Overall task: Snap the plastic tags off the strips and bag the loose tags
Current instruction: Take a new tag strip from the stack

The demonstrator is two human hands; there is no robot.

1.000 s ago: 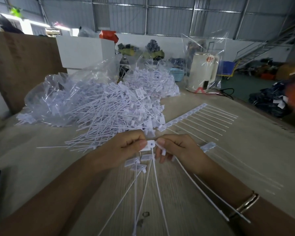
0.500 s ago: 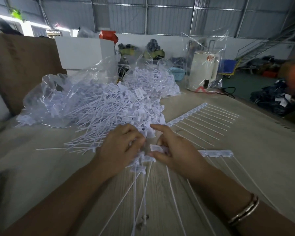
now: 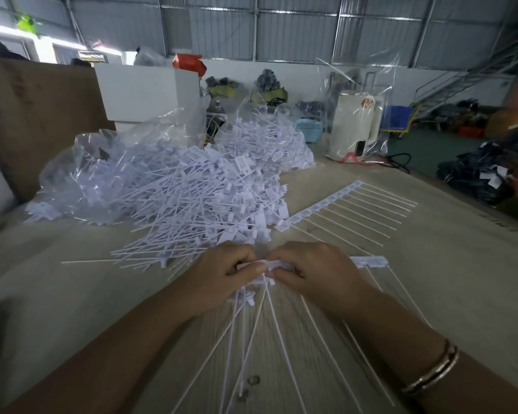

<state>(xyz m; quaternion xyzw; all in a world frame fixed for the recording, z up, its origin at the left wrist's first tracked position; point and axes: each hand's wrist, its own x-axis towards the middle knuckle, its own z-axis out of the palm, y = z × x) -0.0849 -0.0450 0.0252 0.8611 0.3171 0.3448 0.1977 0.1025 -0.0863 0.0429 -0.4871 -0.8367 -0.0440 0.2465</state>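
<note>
Strip of white plastic tags (image 3: pixel 368 260), near the front middle of the wooden table (image 3: pixel 446 294), pinched at its inner end by both hands. Left hand (image 3: pixel 222 273) curled, thumb and fingers closed on the tag heads at the end of the strip, with a fan of already loosened tags (image 3: pixel 245 333) held beneath the palm, thin tails running back toward the table's near edge. Right hand (image 3: pixel 314 271) likewise curled, fingertips pinching the strip just beside the left thumb, knuckles almost touching. Rest of the strip jutting out to the right past the right hand, flat on the table, tails slanting toward the near edge. Bangles (image 3: pixel 431 372) on the right wrist.

Just behind the hands, a big heap of loose tags (image 3: pixel 192 198), spilling from a clear plastic bag (image 3: pixel 81 171) at its left and far side. To the right of the heap, a second full strip (image 3: pixel 326 201), lying diagonally, untouched, well apart from both hands. Farther back, a white kettle (image 3: pixel 356 124) inside a clear wrapper.
</note>
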